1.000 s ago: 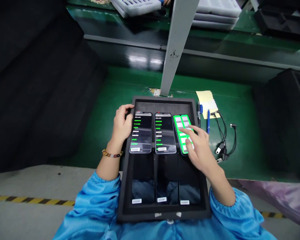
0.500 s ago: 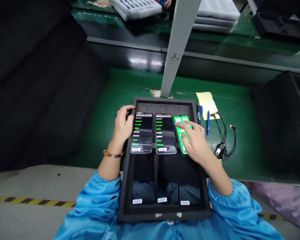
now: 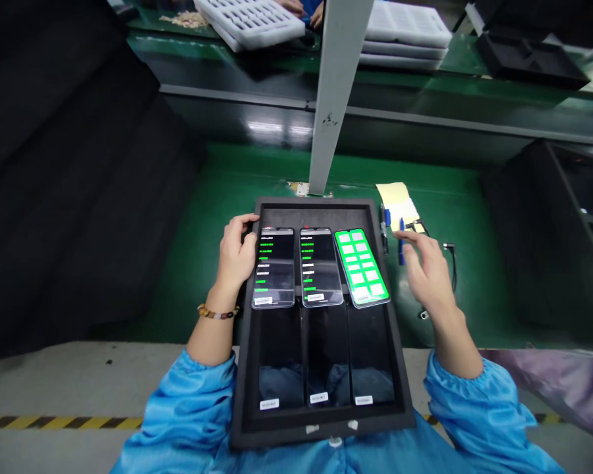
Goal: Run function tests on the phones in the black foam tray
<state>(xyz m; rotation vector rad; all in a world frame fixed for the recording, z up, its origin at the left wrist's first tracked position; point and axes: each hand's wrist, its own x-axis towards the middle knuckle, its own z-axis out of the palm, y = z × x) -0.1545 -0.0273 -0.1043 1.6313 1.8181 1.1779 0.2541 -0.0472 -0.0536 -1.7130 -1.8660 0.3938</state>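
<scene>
A black foam tray (image 3: 240,368) lies in front of me, its near end at my blue garment. My left hand (image 3: 234,253) grips its upper left rim. Across its upper row are a left phone (image 3: 274,266) and a middle phone (image 3: 321,266) with dark test lists, and a tilted right phone (image 3: 362,263) with a bright green screen. Several dark-screened phones (image 3: 329,355) with small labels fill the lower row. Right of the tray, my right hand (image 3: 427,273) hovers with fingers apart, its fingertips over a blue pen (image 3: 402,250); contact with the pen cannot be made out.
Yellow and white paper notes (image 3: 395,197), a black marker (image 3: 384,230) and black cables (image 3: 452,257) lie on the green table (image 3: 227,178). A grey post (image 3: 329,118) rises behind the tray. White trays (image 3: 405,39) and a co-worker's hands (image 3: 294,6) are on the far bench.
My right hand has lifted off the green-screened phone and moved right, over the pen and cables. My left hand stays on the tray rim. The camera view has shifted slightly.
</scene>
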